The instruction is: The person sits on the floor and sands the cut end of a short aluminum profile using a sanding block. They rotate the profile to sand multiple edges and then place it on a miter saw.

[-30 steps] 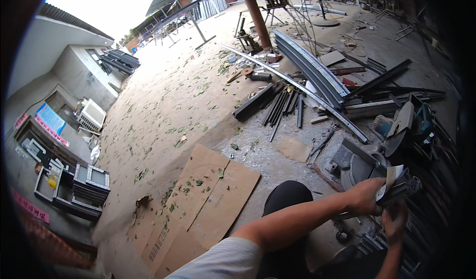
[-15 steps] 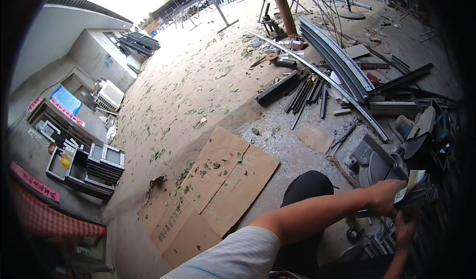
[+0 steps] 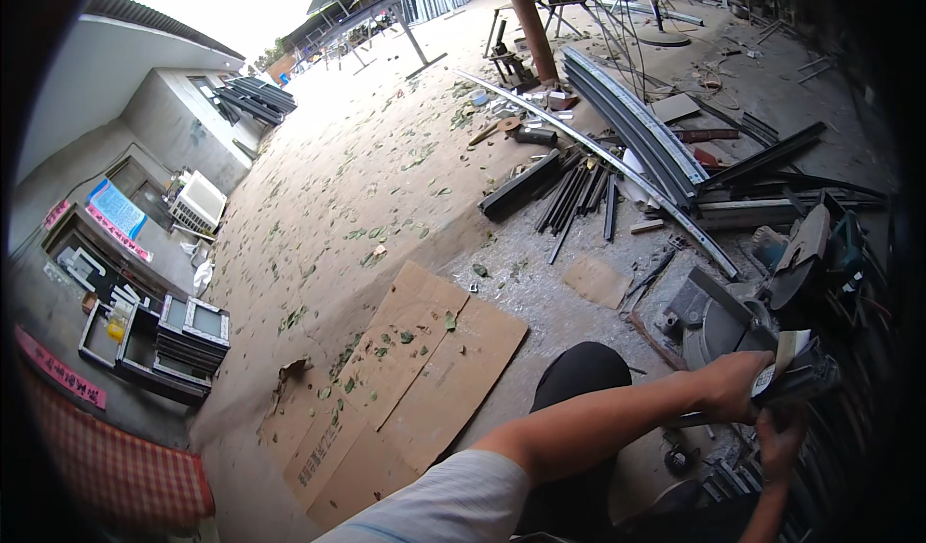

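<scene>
My left hand (image 3: 728, 387) reaches across to the far right, its fingers closed on a dark metal profile bar (image 3: 803, 381). A pale strip (image 3: 793, 348) with a white label end stands up from the bar beside those fingers. Just below it, my right hand (image 3: 779, 439) is closed against the underside of the same bar, fingers partly hidden in shadow. A mitre saw (image 3: 719, 316) with a grey round base stands on the ground just beyond my left hand. My bent knee (image 3: 582, 374) in dark trousers is left of the hands.
Flattened cardboard (image 3: 415, 360) lies to the left, strewn with leaves. Long grey profiles (image 3: 637, 123) and short black offcuts (image 3: 579, 191) lie ahead. More cut pieces (image 3: 728, 475) are below my hands. Stacked frames (image 3: 193, 336) lean by the wall at far left.
The view has shifted slightly, so the surroundings sit a little further left. Both hands keep their hold on the bar, with almost no change in pose.
</scene>
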Tool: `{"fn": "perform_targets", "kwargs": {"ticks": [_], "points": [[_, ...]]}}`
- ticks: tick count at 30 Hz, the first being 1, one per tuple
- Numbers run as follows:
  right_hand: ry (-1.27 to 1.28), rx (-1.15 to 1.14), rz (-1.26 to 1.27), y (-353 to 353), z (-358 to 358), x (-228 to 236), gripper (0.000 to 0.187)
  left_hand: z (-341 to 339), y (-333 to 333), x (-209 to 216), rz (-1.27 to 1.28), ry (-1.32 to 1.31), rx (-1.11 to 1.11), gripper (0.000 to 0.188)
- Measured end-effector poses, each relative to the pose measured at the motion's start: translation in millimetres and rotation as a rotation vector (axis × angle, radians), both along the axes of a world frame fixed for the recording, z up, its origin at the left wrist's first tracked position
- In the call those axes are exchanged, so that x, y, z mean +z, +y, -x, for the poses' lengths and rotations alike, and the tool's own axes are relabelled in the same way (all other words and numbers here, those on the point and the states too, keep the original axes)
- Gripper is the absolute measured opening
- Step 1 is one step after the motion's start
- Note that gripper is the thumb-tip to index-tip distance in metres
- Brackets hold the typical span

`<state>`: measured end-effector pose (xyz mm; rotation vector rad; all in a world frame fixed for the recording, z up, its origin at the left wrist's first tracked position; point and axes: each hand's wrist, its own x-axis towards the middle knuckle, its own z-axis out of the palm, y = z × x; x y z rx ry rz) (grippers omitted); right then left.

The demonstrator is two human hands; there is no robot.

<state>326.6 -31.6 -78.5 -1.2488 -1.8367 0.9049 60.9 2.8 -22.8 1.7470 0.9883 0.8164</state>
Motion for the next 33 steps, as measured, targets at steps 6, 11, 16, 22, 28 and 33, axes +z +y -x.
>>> {"fn": "perform_targets", "kwargs": {"ticks": [6, 11, 16, 22, 28, 33], "points": [[0.085, 0.014, -0.064, -1.8, 14.1, 4.0, 0.026, 5.0, -1.9, 4.0, 0.016, 0.031, -0.008, 0.072], [0.143, 0.015, 0.023, -6.4, 31.4, 22.2, 0.026, 8.6, -2.5, -0.3, -0.032, 0.070, -0.026, 0.069], [0.098, -0.019, -0.027, -12.1, 28.4, 14.3, 0.024, 10.2, -1.1, 2.5, -0.053, 0.144, -0.020, 0.068], [-0.053, 0.072, -0.097, -2.9, 50.2, 37.7, 0.030, 24.9, 3.8, 14.3, 0.054, 0.395, -0.114, 0.067], [0.084, 0.084, -0.098, -0.2, 56.5, 54.5, 0.039, 22.2, -3.5, 32.1, 0.070, 0.276, -0.080, 0.044], [0.097, 0.076, -0.109, -3.1, 56.3, 57.8, 0.041, 26.1, -1.9, 28.7, 0.013, 0.277, -0.135, 0.045]]}}
